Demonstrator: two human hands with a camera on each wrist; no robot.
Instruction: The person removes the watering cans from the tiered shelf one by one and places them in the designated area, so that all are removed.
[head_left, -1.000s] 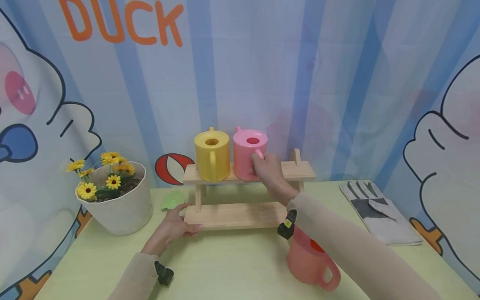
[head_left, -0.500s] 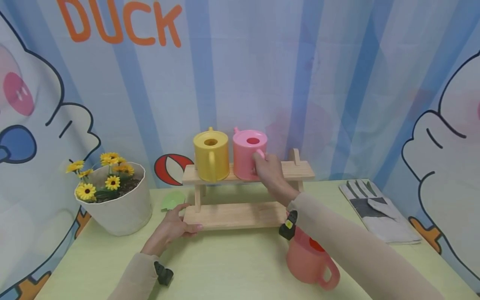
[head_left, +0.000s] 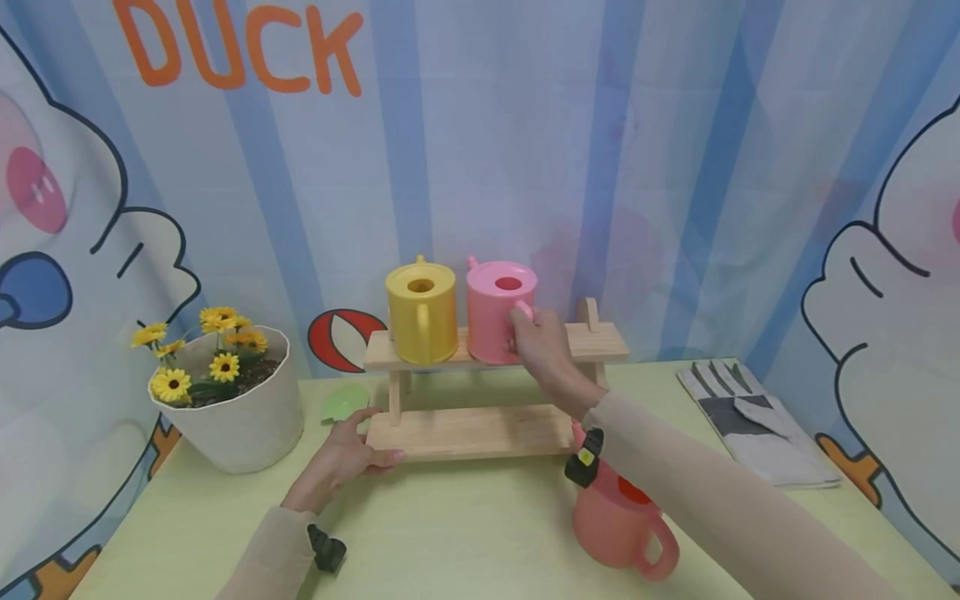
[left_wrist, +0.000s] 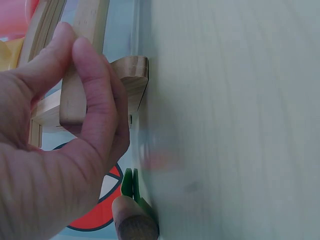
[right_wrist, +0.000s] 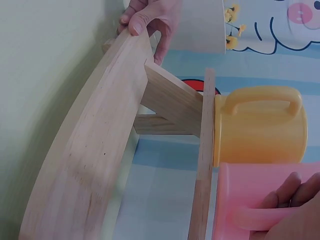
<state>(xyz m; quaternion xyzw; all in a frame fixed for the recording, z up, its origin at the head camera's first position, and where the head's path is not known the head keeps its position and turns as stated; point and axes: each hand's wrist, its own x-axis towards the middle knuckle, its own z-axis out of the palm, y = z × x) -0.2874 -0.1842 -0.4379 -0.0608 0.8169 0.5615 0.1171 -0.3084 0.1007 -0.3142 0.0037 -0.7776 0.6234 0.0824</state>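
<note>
A two-tier wooden shelf (head_left: 472, 432) stands on the table. On its upper board a yellow watering can (head_left: 422, 325) is beside a pink watering can (head_left: 495, 321). My right hand (head_left: 543, 346) holds the pink can by its handle; in the right wrist view, fingers (right_wrist: 287, 187) pass through the loop. At the lower board's left end, my left hand (head_left: 348, 454) grips the wood, thumb on one face and fingers curled round the other in the left wrist view. A coral watering can (head_left: 618, 525) sits on the table under my right forearm, which partly covers it.
A white pot of yellow flowers (head_left: 232, 417) stands at the left. Between pot and shelf lies a green tool (head_left: 345, 402); a wooden handle (left_wrist: 137, 225) shows in the left wrist view. Folded work gloves (head_left: 757, 425) lie at the right. A printed curtain (head_left: 510, 150) hangs behind.
My right hand and the pink watering can have shifted slightly right, widening the gap to the yellow can a little. My left hand keeps its place on the lower board.
</note>
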